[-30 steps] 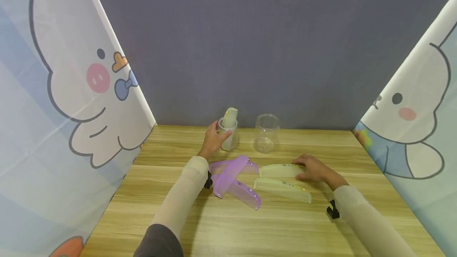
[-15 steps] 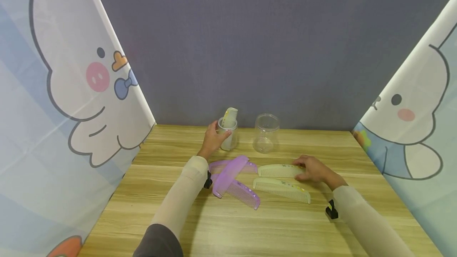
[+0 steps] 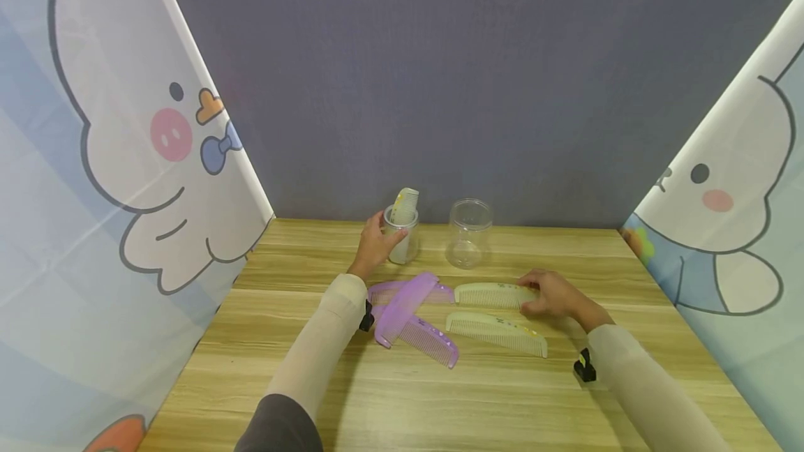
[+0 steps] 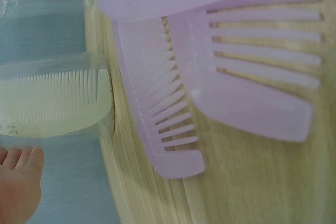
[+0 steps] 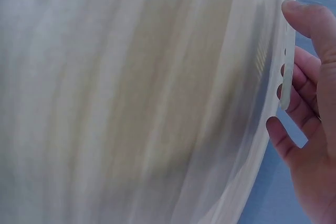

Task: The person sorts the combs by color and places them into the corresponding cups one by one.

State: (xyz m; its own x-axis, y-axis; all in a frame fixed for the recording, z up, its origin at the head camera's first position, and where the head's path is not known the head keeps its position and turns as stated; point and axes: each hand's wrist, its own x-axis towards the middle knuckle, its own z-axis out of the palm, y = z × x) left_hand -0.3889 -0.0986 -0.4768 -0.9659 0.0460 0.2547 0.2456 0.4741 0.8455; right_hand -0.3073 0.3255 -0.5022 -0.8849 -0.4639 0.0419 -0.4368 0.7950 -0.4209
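head view: left grip (image 3: 375,246) clasps jar (image 3: 402,243); right grip (image 3: 553,295) pinches cream comb (image 3: 493,295).

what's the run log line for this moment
left hand: grips jar with cream comb | right hand: pinches cream comb end | purple combs: on table
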